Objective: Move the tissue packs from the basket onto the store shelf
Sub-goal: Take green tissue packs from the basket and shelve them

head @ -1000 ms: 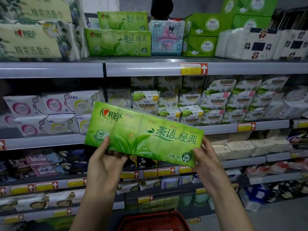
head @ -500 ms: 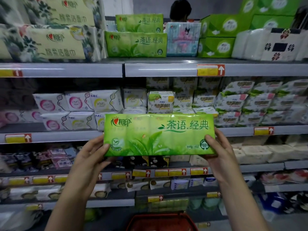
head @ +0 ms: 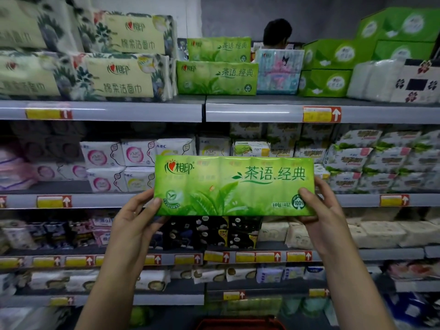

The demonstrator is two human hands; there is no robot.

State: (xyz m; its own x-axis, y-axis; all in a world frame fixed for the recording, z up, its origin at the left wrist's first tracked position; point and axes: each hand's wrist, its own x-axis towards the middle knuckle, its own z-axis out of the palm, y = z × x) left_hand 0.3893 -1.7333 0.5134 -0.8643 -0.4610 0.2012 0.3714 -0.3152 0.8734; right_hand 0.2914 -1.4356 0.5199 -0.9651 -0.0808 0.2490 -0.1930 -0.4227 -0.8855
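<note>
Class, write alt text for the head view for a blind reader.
The left hand and right hand hold a green tissue pack by its ends before stocked store shelves. Two matching packs sit stacked on the top shelf; a red basket shows below.

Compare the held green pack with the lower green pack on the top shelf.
The held pack hangs in mid-air, gripped by the left hand and right hand; the shelf pack rests on the top shelf. The shelf pack bears a second pack; the held pack bears nothing. Both share the tea-leaf print.
</note>
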